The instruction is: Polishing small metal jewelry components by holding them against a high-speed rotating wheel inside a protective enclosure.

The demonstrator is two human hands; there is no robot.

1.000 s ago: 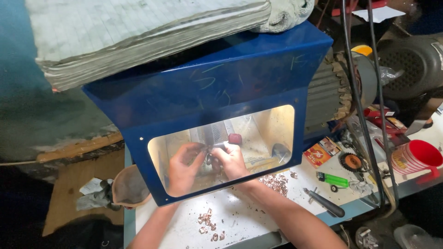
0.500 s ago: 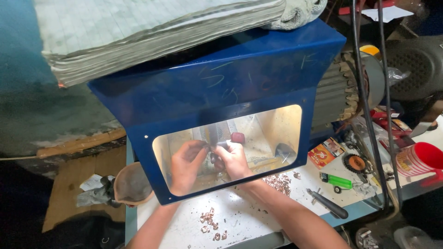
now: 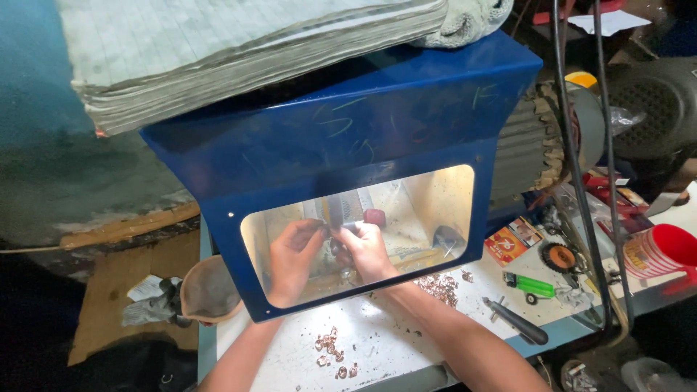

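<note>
Head view: left hand (image 3: pixel 292 258) and right hand (image 3: pixel 365 249) are both closed, fingers pinched on one small shiny metal piece (image 3: pixel 332 231) held up at the spinning wheel (image 3: pixel 341 207) inside the blue metal hood with clear window (image 3: pixel 341 145). Best kept to a firm two-hand pinch, light pressure, fingertips off the wheel. Window glare hides the piece's shape and the contact point; small copper-coloured pieces (image 3: pixel 435 287) lie on the white bench (image 3: pixel 385 341).

Blue hood (image 3: pixel 377 123), green lighter (image 3: pixel 528 284), red cup (image 3: pixel 664 250)

A: Surroundings?
B: White speckled tabletop (image 3: pixel 406 341), blue edge. Dark floor at left, wooden board (image 3: pixel 120 287) lying there.
A: Light?
B: Warm lamp glow inside the blue hood (image 3: pixel 348 138); rest dim.
</note>
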